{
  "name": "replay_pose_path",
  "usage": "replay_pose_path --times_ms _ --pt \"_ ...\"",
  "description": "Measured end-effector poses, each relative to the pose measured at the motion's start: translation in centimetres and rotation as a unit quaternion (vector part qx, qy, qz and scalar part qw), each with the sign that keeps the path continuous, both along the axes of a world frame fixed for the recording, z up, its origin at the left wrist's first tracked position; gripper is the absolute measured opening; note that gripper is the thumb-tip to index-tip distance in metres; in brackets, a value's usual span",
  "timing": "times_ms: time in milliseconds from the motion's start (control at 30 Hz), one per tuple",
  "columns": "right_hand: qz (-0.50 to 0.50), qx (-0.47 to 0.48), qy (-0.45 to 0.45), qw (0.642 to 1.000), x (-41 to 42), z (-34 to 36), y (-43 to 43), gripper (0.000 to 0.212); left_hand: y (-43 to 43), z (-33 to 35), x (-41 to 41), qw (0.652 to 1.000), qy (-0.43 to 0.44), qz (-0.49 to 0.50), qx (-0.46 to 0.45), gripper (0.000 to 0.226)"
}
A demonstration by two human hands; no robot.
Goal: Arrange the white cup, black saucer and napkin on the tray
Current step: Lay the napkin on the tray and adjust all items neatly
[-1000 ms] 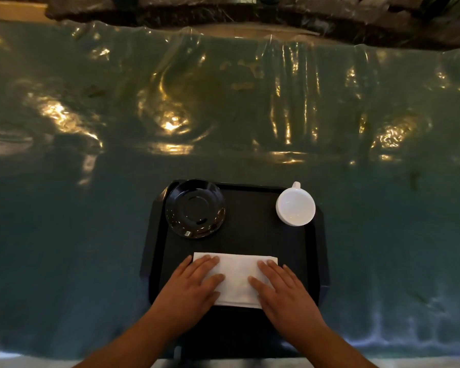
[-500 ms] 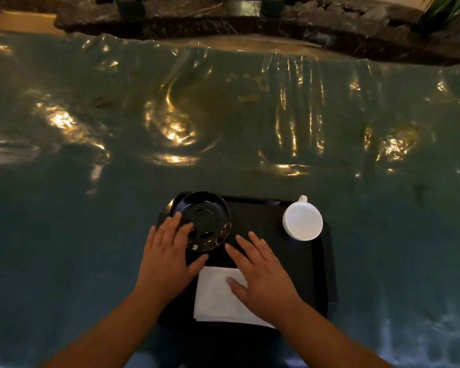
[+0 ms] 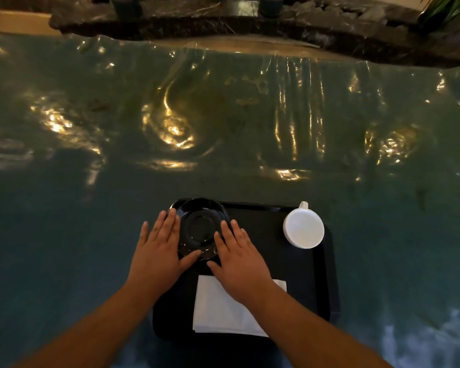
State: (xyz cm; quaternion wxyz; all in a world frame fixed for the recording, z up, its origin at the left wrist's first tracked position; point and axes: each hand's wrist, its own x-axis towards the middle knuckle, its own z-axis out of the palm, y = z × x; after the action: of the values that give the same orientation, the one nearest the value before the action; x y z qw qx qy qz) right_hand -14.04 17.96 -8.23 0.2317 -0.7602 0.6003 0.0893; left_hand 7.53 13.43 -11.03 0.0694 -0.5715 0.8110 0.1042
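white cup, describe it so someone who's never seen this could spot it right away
Find the black tray on the plastic-covered green table. The white cup sits upside down in its far right corner, handle pointing away. It is the only round white thing; the napkin is flat and square, the black saucer dark.

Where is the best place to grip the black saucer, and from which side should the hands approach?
Probably by its thin rim, from left and right together. The black saucer lies flat and shallow in the tray's far left corner, and the left hand and right hand already flank it.
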Motion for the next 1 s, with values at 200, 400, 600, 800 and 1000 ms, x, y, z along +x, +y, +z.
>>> replay_pose_path --times_ms 200,400,600,800,1000 --pt "-0.009 -0.004 -0.012 1.0 -0.6 -0.2 0.2 0.072 0.1 -0.1 -0.6 1.0 -0.013 0.003 -0.003 0.102" --pt "-0.013 -0.011 -0.013 1.0 -1.5 -0.2 0.7 0.073 0.2 -0.1 -1.7 1.0 0.001 0.004 0.006 0.099" --pt "-0.026 -0.017 -0.021 0.999 -2.5 -0.5 1.1 0.074 0.5 0.0 -3.1 1.0 0.007 0.005 0.0 0.097" --pt "-0.024 -0.025 -0.015 0.999 -3.6 -0.6 1.4 0.075 0.7 0.2 -4.1 1.0 0.005 0.003 0.003 0.096" --pt "-0.034 -0.055 -0.015 0.998 -4.4 -0.9 1.9 0.074 0.8 0.2 -5.0 1.0 -0.004 0.001 0.012 0.096"
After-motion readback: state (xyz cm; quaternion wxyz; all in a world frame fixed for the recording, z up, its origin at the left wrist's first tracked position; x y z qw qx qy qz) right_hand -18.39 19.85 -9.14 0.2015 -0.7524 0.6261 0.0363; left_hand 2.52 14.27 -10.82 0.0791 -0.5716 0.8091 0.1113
